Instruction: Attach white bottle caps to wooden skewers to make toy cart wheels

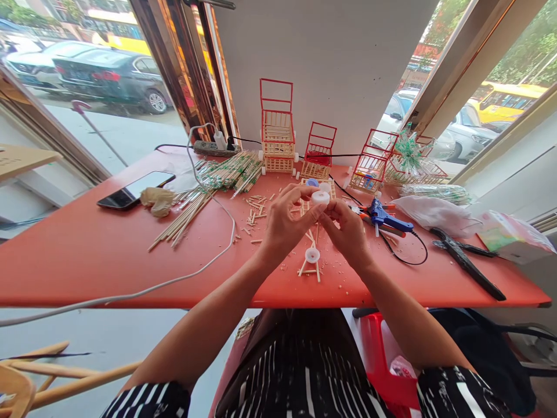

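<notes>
A white plastic bottle cap [321, 198] is held up over the table, with a small brownish mark on its top. My left hand [285, 223] is closed on it, thumb and fingers at its left side. The fingertips of my right hand [349, 235] are pinched at the cap's lower right edge; any smaller thing between them is hidden. Just behind are a blue cap [311, 182] and another white cap [325, 187], by a partly covered stick frame [332, 190]. Below my hands, a white cap [312, 255] lies upturned among short wooden sticks [310, 271].
Stick-built carts [278, 139] with red frames stand along the back. To the left are bundled sticks [226, 174], cut pieces [256, 209], a phone [137, 190] and a white cable [230, 232]. On the right lie a blue glue gun [389, 219] and a black tool [467, 264].
</notes>
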The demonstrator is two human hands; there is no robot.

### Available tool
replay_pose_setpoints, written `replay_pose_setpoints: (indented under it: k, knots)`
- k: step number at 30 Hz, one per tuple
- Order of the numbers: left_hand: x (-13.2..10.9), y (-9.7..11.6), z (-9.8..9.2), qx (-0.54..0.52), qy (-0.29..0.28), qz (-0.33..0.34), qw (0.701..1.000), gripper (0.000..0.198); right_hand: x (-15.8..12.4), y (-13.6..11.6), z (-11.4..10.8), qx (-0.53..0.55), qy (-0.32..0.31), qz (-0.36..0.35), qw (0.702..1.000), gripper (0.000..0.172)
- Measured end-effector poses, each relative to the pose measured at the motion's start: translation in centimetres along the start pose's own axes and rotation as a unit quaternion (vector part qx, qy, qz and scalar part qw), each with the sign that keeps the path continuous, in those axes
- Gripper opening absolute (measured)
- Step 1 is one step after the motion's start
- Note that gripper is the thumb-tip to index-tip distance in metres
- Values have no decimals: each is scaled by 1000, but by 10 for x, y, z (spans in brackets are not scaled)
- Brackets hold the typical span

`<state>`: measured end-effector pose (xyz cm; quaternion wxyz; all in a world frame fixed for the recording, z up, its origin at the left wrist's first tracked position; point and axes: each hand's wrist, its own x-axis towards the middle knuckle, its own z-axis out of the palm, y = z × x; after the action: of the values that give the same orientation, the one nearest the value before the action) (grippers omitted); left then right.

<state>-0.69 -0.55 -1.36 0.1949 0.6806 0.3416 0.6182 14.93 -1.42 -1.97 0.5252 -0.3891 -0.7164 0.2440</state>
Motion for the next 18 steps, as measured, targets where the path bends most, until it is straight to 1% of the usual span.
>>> replay_pose_setpoints:
  k: [7, 11, 13, 18]
  knots:
    - [0, 1, 1, -7, -1, -10, 1000, 18, 0, 1, 0, 6, -2, -1, 1000, 26]
    - [-1, -1, 1, -48, 0, -16, 999, 38, 1, 2, 0, 18, 2, 4, 1000, 33]
    - [-1, -3, 2, -63, 0, -19, 998, 44, 1, 2, 0, 29, 6, 9, 1000, 35]
    - [-2, -4, 2, -69, 4, -22, 997, 39, 0, 6, -1, 54, 2, 27, 998, 32]
